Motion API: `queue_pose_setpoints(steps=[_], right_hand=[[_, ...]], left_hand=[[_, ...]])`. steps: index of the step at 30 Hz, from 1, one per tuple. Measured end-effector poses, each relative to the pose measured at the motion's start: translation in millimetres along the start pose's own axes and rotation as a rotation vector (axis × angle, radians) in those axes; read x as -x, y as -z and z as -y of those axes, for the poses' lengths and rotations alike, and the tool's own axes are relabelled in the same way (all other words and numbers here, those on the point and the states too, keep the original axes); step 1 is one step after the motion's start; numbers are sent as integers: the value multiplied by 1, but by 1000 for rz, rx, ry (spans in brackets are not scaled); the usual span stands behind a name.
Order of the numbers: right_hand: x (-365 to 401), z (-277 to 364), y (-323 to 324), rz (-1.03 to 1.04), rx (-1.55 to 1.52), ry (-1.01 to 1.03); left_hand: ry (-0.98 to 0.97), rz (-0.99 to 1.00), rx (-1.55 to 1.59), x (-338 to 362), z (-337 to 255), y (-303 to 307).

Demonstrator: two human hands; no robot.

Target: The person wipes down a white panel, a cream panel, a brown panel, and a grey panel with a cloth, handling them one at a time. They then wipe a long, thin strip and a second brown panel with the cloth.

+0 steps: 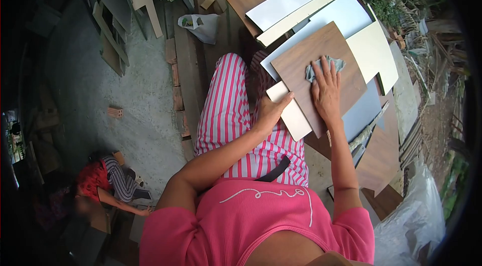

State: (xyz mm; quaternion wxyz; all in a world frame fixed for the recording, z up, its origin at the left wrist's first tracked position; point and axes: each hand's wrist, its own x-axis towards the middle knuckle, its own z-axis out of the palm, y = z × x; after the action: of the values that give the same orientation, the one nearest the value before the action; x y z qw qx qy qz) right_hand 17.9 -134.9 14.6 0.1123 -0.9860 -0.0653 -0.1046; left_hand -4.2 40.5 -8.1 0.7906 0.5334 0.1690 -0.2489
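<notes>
A brown wood-grain board point(301, 65) lies tilted over a pile of boards, above my lap. My right hand point(327, 90) presses a crumpled grey cloth point(338, 64) against its face, fingers stretched over the cloth. My left hand point(271, 112) grips a narrow cream board point(295, 121) at the wood-grain board's near left edge. Its thumb lies on top, the tip at the wood-grain board's edge; the other fingers are mostly hidden.
White, cream and grey boards point(369, 50) overlap around the work. A white sack point(206, 27) stands beyond my knees, and a clear plastic sheet point(414, 216) lies at right. More panels point(108, 10) lean at upper left. Another person point(108, 183) sits low at left near a brick point(115, 111).
</notes>
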Motion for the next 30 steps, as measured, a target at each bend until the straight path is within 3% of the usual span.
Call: queue_pose_setpoints(steps=[2, 3, 5, 6, 9, 11, 14, 16, 20, 21, 23, 26, 30], right_hand=[[43, 28, 10, 209, -151, 258], [54, 24, 13, 215, -151, 250], [69, 2, 20, 326, -85, 425], [67, -8, 23, 324, -79, 419], [41, -47, 25, 233, -63, 245], [24, -71, 17, 80, -6, 18], [16, -70, 11, 53, 32, -43], [19, -65, 9, 29, 46, -56], [35, -62, -1, -164, -64, -255], [38, -58, -1, -207, -59, -314], [47, -48, -7, -267, -17, -428], [63, -24, -9, -269, -11, -473], [81, 12, 1, -189, -110, -393]], left_hand=[[-63, -12, 85, -2, 7, -1], [-146, -21, 169, -4, 9, -2], [-65, 19, 105, -3, 6, 0], [6, 55, 45, -3, 4, 1], [31, 65, 18, -2, 2, 1], [60, 56, -12, -2, 1, 3], [8, 78, -67, -3, 7, 8], [-241, -313, -493, -8, 4, 13], [-507, -238, -425, -34, -28, 32], [-510, -235, -425, -41, -36, 33], [-533, -234, -837, -50, -51, 34], [-508, -214, -1007, -50, -59, 31], [-402, -16, -945, -59, -79, 25]])
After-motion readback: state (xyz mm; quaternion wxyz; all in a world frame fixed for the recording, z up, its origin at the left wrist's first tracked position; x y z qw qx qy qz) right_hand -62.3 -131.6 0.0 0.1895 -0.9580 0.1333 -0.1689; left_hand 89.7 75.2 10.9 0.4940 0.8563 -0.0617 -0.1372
